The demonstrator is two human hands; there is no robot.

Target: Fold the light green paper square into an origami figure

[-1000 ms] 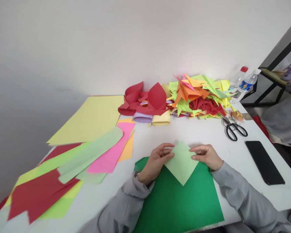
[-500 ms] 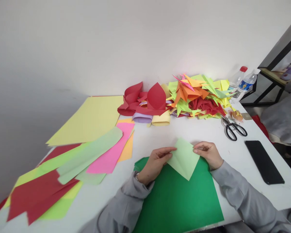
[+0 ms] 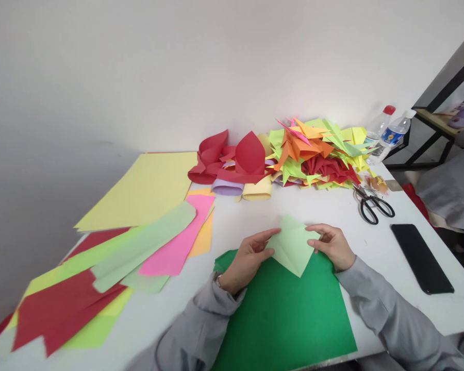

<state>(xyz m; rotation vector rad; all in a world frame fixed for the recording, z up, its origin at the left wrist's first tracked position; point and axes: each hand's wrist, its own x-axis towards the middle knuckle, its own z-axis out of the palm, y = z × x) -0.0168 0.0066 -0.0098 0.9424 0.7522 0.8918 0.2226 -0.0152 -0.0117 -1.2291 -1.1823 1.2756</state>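
Note:
A light green folded paper square is held point-down between both hands, just above the far edge of a dark green sheet lying on the white table. My left hand pinches the paper's left corner with thumb and fingers. My right hand pinches its right corner. Grey sleeves cover both forearms.
Loose coloured sheets fan out on the left. A pile of folded paper figures and red curled paper sits at the back. Black scissors, a black phone and two bottles lie on the right. Another person's grey sleeve shows at far right.
The light green paper has been lifted and tilted away from me; its lower point has risen off the dark green sheet. Both hands stayed at its corners.

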